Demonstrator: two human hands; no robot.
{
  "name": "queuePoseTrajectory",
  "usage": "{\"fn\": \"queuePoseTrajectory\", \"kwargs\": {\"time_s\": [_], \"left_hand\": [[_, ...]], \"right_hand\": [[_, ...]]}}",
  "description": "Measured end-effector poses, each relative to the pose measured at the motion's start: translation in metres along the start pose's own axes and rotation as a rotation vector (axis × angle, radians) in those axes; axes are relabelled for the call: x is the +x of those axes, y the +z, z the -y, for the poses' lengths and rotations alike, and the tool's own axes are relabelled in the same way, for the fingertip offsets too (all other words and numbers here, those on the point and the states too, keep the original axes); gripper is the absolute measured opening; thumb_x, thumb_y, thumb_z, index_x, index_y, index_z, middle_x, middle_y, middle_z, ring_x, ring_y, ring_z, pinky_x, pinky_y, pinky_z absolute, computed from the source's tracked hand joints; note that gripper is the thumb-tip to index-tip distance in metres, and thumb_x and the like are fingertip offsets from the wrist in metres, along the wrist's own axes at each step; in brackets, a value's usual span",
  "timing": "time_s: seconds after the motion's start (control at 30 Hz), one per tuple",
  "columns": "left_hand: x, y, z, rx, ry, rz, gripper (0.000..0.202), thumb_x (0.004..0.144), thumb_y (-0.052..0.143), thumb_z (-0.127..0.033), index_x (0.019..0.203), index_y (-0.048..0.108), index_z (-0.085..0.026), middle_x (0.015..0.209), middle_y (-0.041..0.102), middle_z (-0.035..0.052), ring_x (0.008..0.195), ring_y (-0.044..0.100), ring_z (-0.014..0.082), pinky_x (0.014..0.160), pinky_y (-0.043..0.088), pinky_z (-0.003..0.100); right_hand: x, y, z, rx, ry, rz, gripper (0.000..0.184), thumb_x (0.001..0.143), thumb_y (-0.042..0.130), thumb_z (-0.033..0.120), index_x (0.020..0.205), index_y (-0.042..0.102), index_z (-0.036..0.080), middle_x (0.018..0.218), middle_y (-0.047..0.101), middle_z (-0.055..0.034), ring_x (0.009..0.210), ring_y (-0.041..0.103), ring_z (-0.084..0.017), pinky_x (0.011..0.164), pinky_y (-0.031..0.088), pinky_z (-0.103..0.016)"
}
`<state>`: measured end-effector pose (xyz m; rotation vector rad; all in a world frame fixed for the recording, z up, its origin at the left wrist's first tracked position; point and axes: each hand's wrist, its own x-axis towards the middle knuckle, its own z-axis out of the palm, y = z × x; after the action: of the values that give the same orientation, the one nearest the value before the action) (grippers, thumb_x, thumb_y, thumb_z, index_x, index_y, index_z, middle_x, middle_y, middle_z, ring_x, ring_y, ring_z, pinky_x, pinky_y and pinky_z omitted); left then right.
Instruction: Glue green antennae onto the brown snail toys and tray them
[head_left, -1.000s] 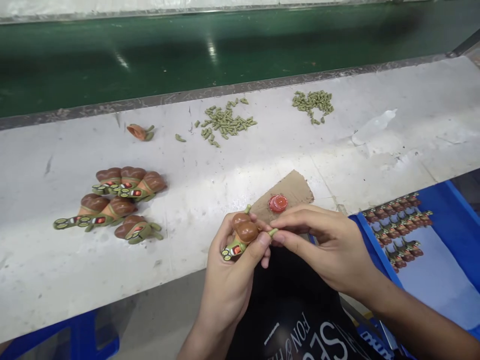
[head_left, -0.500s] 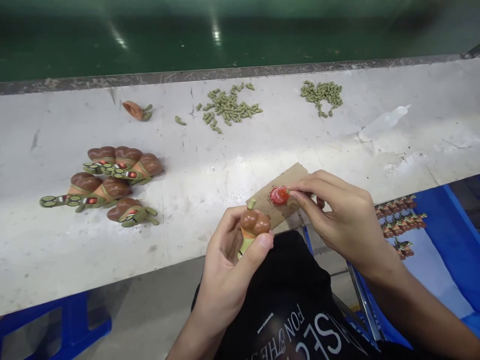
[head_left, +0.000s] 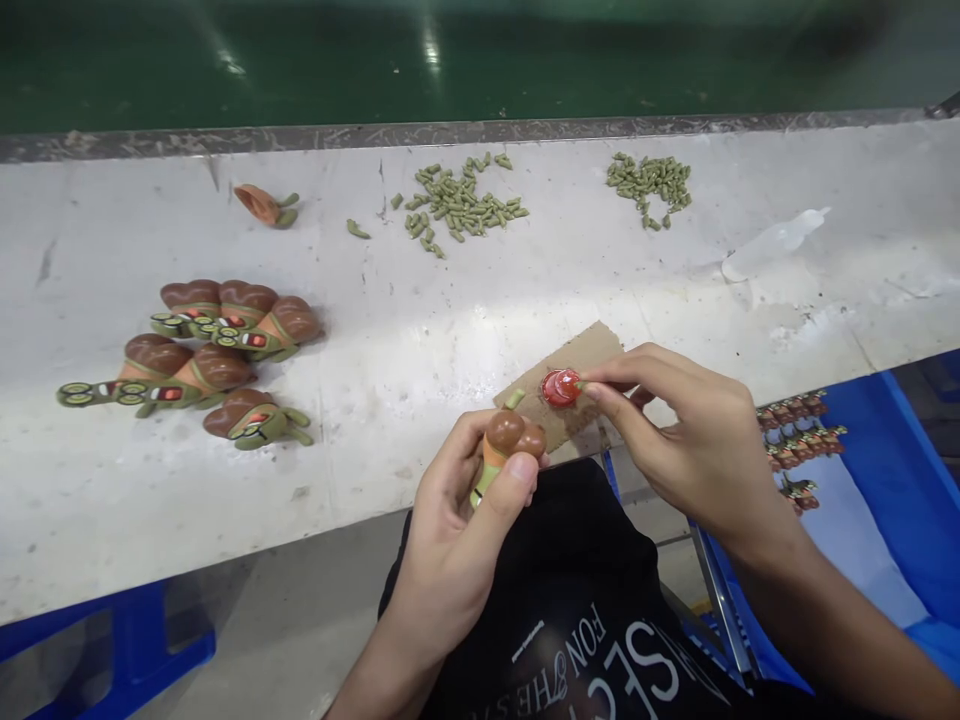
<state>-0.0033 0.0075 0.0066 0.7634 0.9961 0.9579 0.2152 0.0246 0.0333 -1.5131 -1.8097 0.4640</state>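
Two bare hands are working over the near edge of a scuffed white workbench [head_left: 112, 500]. The left hand [head_left: 457, 530] is holding a brown-shelled toy snail [head_left: 510, 440] upright in a firm, narrow grip, with the thumb lying across the snail's green-and-orange body and the fingers curling behind it. The right hand [head_left: 697, 450] is closing into a tight pinch, its thumb and forefinger gripping a tiny green peg [head_left: 579, 385] whose tip is touching a glossy red cap [head_left: 561, 388]. That cap is sitting on a torn cardboard scrap [head_left: 592, 350], which is lying just beyond the toy snail at the bench's near edge.

Six finished-looking snail toys [head_left: 202, 345] are lying clustered to the left, and a loose orange-brown shell piece [head_left: 259, 204] is resting farther back. Two heaps of green pegs [head_left: 457, 205] [head_left: 649, 185] are spreading across the bench's far side, with one stray peg [head_left: 358, 229] lying apart. A clear plastic film [head_left: 776, 243] is lying at the right, while a blue tray [head_left: 885, 450] holding rows of small figures is standing beyond the right hand. A green conveyor belt [head_left: 300, 60] is running along behind the bench.
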Motion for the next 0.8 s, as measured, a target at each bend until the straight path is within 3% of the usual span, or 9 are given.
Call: {"fn": "queuePoseTrajectory", "kwargs": {"time_s": [0.13, 0.27, 0.47, 0.6, 0.8], "left_hand": [[0.003, 0.001, 0.001, -0.033, 0.033, 0.055, 0.015, 0.110, 0.089, -0.042, 0.117, 0.086, -0.029, 0.109, 0.077, 0.0027, 0.099, 0.070, 0.0189, 0.088, 0.058, 0.028], [0.007, 0.003, 0.003, -0.054, 0.035, 0.082, 0.015, 0.107, 0.093, -0.038, 0.121, 0.089, -0.031, 0.110, 0.082, 0.0018, 0.104, 0.076, 0.0186, 0.099, 0.062, 0.029], [0.008, 0.003, 0.002, -0.018, 0.024, 0.050, 0.019, 0.103, 0.097, -0.038, 0.118, 0.091, -0.030, 0.115, 0.087, 0.0045, 0.111, 0.082, 0.0254, 0.103, 0.066, 0.036], [0.008, 0.001, 0.005, 0.011, 0.039, 0.054, 0.016, 0.104, 0.096, -0.037, 0.118, 0.091, -0.032, 0.116, 0.087, 0.0034, 0.109, 0.081, 0.0227, 0.100, 0.065, 0.031], [0.007, 0.001, 0.004, 0.095, 0.068, 0.036, 0.015, 0.102, 0.097, -0.033, 0.116, 0.089, -0.034, 0.108, 0.086, -0.0003, 0.100, 0.080, 0.0179, 0.092, 0.064, 0.024]], "right_hand": [[-0.009, 0.004, 0.009, 0.449, 0.298, -0.008, 0.010, 0.109, 0.085, 0.019, 0.107, 0.090, 0.027, 0.105, 0.093, -0.0020, 0.089, 0.091, -0.022, 0.080, 0.079, -0.033], [-0.014, 0.010, 0.012, 0.714, 0.383, 0.032, 0.006, 0.108, 0.089, 0.023, 0.109, 0.092, 0.027, 0.114, 0.094, -0.0052, 0.109, 0.093, -0.026, 0.093, 0.082, -0.037], [-0.016, 0.015, 0.010, 0.730, 0.404, -0.015, 0.003, 0.107, 0.091, 0.024, 0.107, 0.093, 0.026, 0.107, 0.094, -0.0047, 0.098, 0.094, -0.025, 0.087, 0.082, -0.036], [-0.015, 0.016, 0.009, 0.722, 0.409, 0.001, 0.004, 0.104, 0.092, 0.023, 0.107, 0.093, 0.026, 0.103, 0.094, -0.0036, 0.087, 0.092, -0.023, 0.080, 0.082, -0.035], [-0.013, 0.011, 0.015, 0.587, 0.325, 0.038, 0.013, 0.104, 0.087, 0.015, 0.105, 0.092, 0.028, 0.107, 0.093, -0.0008, 0.098, 0.091, -0.020, 0.087, 0.077, -0.029]]}}
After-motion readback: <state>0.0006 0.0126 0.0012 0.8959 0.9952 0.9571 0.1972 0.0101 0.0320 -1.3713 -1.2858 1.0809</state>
